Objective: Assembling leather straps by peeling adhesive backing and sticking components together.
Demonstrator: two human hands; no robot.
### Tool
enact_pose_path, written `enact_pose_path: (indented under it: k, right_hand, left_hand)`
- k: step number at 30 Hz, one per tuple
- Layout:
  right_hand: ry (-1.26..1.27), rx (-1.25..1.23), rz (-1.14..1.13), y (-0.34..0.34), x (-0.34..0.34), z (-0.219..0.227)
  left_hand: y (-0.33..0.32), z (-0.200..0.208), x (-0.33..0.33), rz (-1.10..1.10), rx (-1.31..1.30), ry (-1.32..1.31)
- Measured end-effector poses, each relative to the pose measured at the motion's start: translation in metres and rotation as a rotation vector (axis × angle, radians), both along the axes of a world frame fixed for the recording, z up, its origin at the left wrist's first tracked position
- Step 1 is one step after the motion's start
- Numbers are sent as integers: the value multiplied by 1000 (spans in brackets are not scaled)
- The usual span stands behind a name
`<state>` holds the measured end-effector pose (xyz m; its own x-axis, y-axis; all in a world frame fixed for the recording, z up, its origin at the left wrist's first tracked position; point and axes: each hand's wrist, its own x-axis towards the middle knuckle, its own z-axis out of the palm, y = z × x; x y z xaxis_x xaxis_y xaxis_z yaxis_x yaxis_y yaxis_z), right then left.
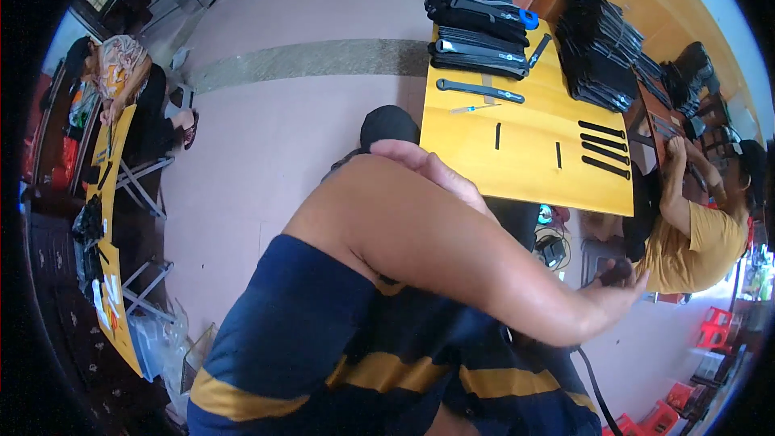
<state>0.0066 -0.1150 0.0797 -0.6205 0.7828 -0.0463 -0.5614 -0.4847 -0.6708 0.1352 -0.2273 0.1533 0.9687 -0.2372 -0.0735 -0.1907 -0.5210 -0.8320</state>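
My bare left arm crosses in front of me from the left, bent at the elbow. At its far right end is my left hand (623,281), beyond the table's near right corner; its fingers lie in shadow and do not show clearly. My right hand (428,166) is closed around my left elbow, its thumb along the top, and its forearm is hidden behind the left one. Beyond them stands a yellow table (460,165) with a long dark strap (479,91), a thin blue-handled tool (475,109), a short black strip (498,136) and several black straps (605,146).
Stacked black straps (478,32) and a blue roll (529,18) sit at the table's back. More dark bundles (599,48) stand beside it. A person in a yellow shirt (690,246) works at right; another sits by a second yellow table (121,307) at left. Red stools (714,328) stand lower right.
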Motion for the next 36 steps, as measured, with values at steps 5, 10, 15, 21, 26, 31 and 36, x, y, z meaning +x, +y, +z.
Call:
enact_pose_path:
  k: [5,10,15,21,26,31,36]
  right_hand:
    - [199,43,17,-2,-6,39]
    - [339,17,22,-15,-9,61]
    - [208,121,-6,-18,3,65]
    - [-11,237,-56,-16,23,59]
    - [-187,355,-74,-16,38,44]
    - [-172,266,-44,-10,42,30]
    - [-286,335,80,-5,55,21]
  left_hand:
    - [5,-14,25,15,339,183]
    - [13,-22,30,-10,233,198]
    - [12,-29,32,-27,90,218]
    - [14,-42,18,-29,-90,267]
    - [28,-36,-5,-4,-225,302]
    - [31,-27,-26,-51,-578,276]
    - [30,-41,-36,-57,-554,338]
